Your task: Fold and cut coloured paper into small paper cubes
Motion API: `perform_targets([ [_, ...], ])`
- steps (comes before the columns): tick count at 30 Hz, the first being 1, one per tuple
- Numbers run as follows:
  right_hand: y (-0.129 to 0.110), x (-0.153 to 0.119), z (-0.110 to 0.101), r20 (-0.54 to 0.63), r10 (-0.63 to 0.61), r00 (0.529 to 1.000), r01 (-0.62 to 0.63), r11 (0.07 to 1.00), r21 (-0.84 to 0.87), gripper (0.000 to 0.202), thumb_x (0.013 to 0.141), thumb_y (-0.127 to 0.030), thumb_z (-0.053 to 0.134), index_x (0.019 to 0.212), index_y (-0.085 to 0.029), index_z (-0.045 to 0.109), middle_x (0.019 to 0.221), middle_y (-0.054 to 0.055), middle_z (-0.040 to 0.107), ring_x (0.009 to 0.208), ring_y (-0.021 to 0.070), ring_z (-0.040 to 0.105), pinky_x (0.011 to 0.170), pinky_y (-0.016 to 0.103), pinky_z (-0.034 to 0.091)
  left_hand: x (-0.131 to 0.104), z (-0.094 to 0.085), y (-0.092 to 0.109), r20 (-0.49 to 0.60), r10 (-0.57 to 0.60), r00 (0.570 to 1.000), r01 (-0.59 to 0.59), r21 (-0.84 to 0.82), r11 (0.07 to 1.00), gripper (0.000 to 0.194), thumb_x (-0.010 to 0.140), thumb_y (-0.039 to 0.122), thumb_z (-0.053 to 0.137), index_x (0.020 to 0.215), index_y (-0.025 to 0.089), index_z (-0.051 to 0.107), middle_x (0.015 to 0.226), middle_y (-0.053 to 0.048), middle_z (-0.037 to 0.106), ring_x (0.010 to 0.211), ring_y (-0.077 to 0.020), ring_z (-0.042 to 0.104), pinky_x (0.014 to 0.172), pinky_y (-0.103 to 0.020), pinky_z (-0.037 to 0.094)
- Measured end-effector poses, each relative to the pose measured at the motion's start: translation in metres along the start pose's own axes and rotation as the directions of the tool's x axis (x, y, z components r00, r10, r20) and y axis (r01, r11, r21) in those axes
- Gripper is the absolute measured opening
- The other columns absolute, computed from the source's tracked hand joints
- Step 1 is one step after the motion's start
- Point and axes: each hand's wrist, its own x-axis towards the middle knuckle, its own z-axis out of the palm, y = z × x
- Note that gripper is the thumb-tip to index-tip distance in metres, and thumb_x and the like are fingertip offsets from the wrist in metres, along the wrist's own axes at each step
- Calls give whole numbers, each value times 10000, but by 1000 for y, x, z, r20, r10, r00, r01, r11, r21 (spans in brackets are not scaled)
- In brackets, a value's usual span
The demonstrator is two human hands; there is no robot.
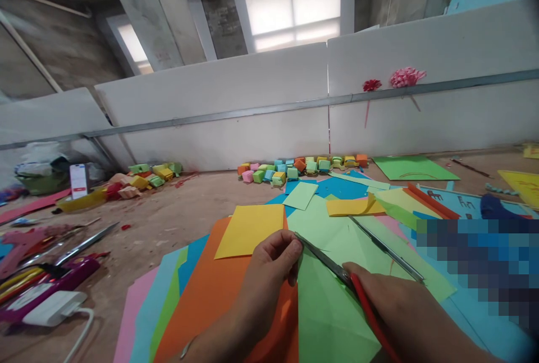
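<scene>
Red-handled scissors (332, 265) are in my right hand (389, 301), whose fingers wrap round the handle. Their blades point up and left, with the tips at the fingertips of my left hand (273, 265). That left hand is pinched closed; whatever sits between thumb and finger is hidden or too small to name. Beneath both hands lie an orange sheet (206, 301) and light green paper (332, 324). A yellow paper square (256, 225) rests just beyond my left hand. Right of the blades, a slim metal pen-like tool (387, 248) lies on the green paper.
Small folded paper cubes (290, 169) line the back by the white board (210, 138). At left are a pink glue gun (21, 245), a purple power strip (80, 273) with a white charger (54, 307), and a phone (78, 180). A blurred patch covers the right edge.
</scene>
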Motion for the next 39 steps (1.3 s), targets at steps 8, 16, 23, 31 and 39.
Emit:
perform_targets([
  [8, 8, 2, 10, -107, -35, 994, 34, 999, -15, 411, 875, -246, 477, 1274, -181, 557, 952, 127, 724, 822, 255, 674, 726, 342, 533, -5, 7, 4, 29, -23, 999, 25, -50, 998, 428, 583, 492, 865, 669, 160, 609, 564, 56, 476, 482, -52, 346, 456, -192, 269],
  [16, 11, 1, 16, -130, -59, 990, 53, 997, -50, 402, 894, -192, 440, 1276, -157, 562, 931, 121, 720, 803, 232, 675, 723, 322, 541, -6, 9, -7, 74, -119, 990, 125, -88, 988, 429, 551, 472, 881, 680, 168, 608, 550, 59, 501, 450, -55, 386, 431, -193, 309],
  [23, 8, -2, 14, -58, -9, 998, 9, 1000, -3, 423, 856, -262, 518, 1263, -164, 575, 961, 128, 708, 848, 252, 659, 732, 327, 522, -10, 12, -12, 69, -154, 986, 159, -76, 984, 380, 625, 438, 848, 688, 164, 593, 508, 63, 472, 406, -45, 381, 413, -176, 266],
  [31, 9, -2, 14, -52, -9, 999, 8, 1000, -22, 419, 846, -276, 537, 1247, -163, 580, 957, 126, 711, 835, 256, 670, 717, 322, 515, -11, 11, -11, 112, -214, 970, 225, -98, 969, 374, 621, 440, 852, 756, 162, 642, 548, 37, 528, 413, -57, 410, 425, -192, 304],
  [39, -1, -2, 6, -10, 24, 1000, -24, 1000, 19, 323, 868, -328, 516, 1142, -178, 598, 928, 116, 707, 826, 255, 670, 676, 297, 496, -12, 13, -10, 125, -213, 969, 225, -93, 970, 368, 638, 453, 847, 774, 155, 678, 537, 40, 507, 428, -50, 399, 431, -182, 291],
])
